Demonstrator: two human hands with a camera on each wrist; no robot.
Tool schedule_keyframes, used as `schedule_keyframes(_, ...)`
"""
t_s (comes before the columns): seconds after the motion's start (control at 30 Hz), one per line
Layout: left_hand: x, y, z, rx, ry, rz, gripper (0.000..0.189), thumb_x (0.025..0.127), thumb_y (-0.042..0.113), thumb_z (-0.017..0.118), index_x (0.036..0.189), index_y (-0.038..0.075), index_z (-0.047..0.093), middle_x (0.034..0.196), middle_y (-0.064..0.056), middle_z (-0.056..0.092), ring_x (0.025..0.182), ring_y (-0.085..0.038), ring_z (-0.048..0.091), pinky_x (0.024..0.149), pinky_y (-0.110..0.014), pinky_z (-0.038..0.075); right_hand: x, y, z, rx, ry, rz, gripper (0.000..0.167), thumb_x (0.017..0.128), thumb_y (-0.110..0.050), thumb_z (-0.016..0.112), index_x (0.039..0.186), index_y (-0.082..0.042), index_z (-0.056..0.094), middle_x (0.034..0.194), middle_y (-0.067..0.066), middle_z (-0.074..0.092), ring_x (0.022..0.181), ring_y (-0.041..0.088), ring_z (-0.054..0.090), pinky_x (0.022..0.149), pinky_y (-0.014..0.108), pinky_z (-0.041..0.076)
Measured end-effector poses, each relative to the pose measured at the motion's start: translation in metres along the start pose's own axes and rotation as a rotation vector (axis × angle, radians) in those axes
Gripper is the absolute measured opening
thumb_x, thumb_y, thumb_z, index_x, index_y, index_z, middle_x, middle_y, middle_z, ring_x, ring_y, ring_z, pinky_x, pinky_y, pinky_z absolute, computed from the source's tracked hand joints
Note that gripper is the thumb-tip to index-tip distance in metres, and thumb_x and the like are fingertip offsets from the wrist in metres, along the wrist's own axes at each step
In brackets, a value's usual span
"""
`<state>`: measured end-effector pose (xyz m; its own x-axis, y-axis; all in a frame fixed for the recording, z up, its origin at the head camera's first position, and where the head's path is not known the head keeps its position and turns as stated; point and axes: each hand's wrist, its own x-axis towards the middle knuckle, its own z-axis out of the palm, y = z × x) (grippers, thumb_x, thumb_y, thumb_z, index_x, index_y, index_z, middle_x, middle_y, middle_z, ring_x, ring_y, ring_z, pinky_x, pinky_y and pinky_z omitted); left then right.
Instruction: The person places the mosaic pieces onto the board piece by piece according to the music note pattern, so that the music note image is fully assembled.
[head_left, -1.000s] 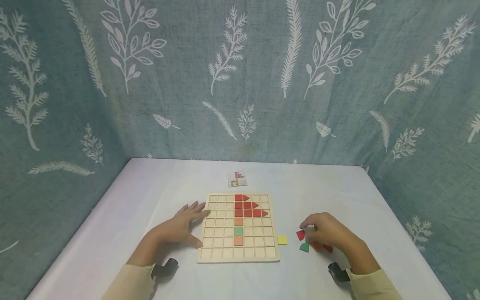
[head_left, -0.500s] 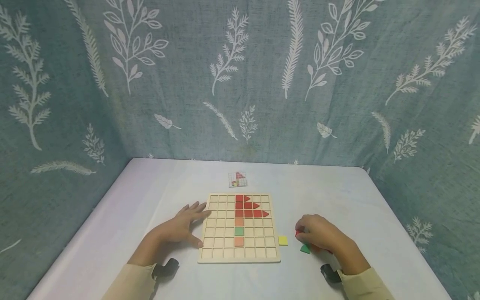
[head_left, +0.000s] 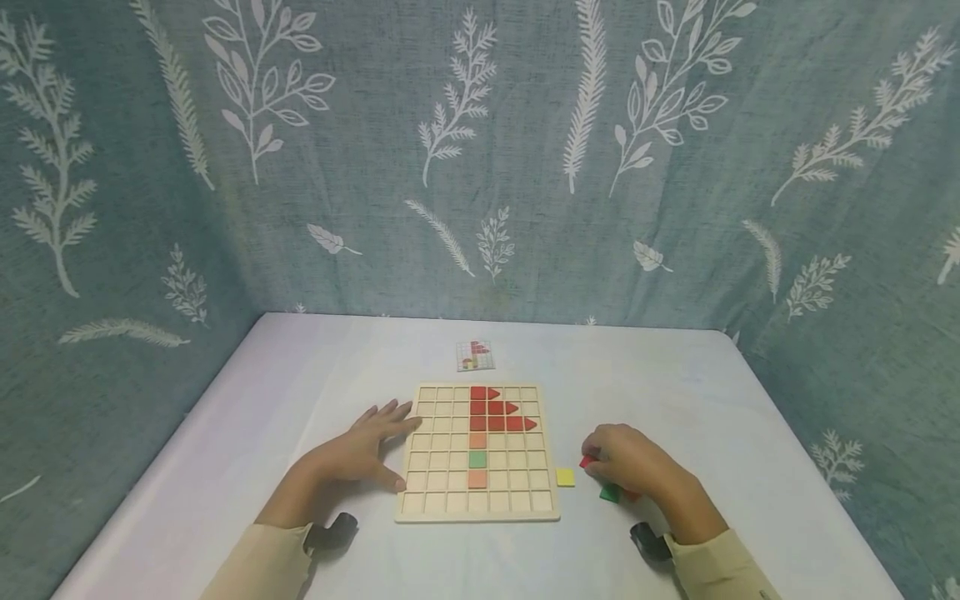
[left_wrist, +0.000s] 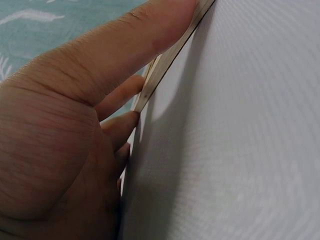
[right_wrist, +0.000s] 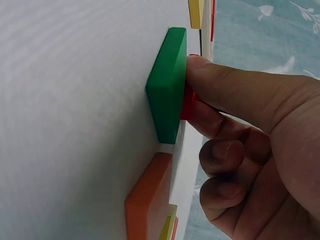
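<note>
My left hand (head_left: 356, 452) rests at the left edge of a wooden grid board (head_left: 435, 505), fingers spread. In the left wrist view its thumb and fingertips touch the board's side (left_wrist: 165, 70). To the right of the board, my right hand (head_left: 637, 460) pinches a small red tile (head_left: 586, 461) between thumb and fingers; most of that tile is hidden. The right wrist view has a green tile (right_wrist: 167, 90) in front of the held red tile (right_wrist: 188, 106). Red tiles (head_left: 497, 423), two orange ones (head_left: 477, 479) and a green square (head_left: 477, 459) lie in the board's cells.
A yellow square tile (head_left: 565, 477) lies just off the board's right edge. Under and beside my right hand are the loose green tile (head_left: 610, 493) and an orange tile (right_wrist: 150, 200), with more partly hidden. A small pattern card (head_left: 476, 355) lies behind the board.
My right hand has taken hold of the red tile and moved it slightly left, toward the board. The left hand has stayed at the board's edge.
</note>
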<state>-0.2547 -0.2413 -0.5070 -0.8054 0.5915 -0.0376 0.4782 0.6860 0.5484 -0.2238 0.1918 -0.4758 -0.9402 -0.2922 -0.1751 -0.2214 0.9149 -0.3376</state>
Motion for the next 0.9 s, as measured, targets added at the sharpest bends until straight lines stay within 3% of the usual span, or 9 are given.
schedule_keyframes(0.17, 0.000, 0.001, -0.003, 0.014, 0.011, -0.008, 0.112, 0.058, 0.063, 0.081, 0.150, 0.013, 0.040, 0.160, -0.013, 0.018, 0.147, -0.034, 0.003, 0.116, -0.053, -0.003, 0.001, -0.005, -0.005, -0.022, 0.032, -0.036, 0.022, 0.083, -0.021, 0.078, 0.104, -0.014, 0.073, 0.091, -0.010, 0.060, 0.083, 0.012, 0.053, 0.083, 0.035, 0.052)
schedule_keyframes(0.5, 0.000, 0.000, -0.004, 0.015, 0.014, -0.008, 0.112, 0.058, 0.063, 0.081, 0.150, 0.013, 0.040, 0.160, -0.015, 0.018, 0.147, -0.036, 0.003, 0.116, -0.055, -0.002, 0.002, -0.031, -0.007, -0.011, 0.056, -0.207, 0.025, 0.082, -0.022, 0.078, 0.105, -0.013, 0.073, 0.092, -0.014, 0.059, 0.085, 0.009, 0.053, 0.080, 0.034, 0.050)
schedule_keyframes(0.73, -0.001, 0.000, 0.000, 0.021, 0.028, -0.008, 0.112, 0.057, 0.063, 0.081, 0.149, 0.013, 0.042, 0.159, -0.015, 0.020, 0.146, -0.037, 0.006, 0.116, -0.056, -0.001, 0.008, -0.059, 0.001, -0.026, 0.038, -0.338, 0.018, 0.083, -0.021, 0.078, 0.100, -0.015, 0.074, 0.085, -0.014, 0.055, 0.079, 0.008, 0.049, 0.071, 0.028, 0.048)
schedule_keyframes(0.9, -0.001, -0.001, 0.003, 0.016, 0.027, 0.007, 0.112, 0.057, 0.062, 0.081, 0.148, 0.011, 0.042, 0.159, -0.015, 0.021, 0.146, -0.037, 0.006, 0.116, -0.056, -0.001, 0.012, -0.075, 0.014, -0.052, 0.025, -0.434, 0.015, 0.083, -0.020, 0.077, 0.096, -0.016, 0.074, 0.086, -0.015, 0.057, 0.078, 0.005, 0.050, 0.072, 0.024, 0.049)
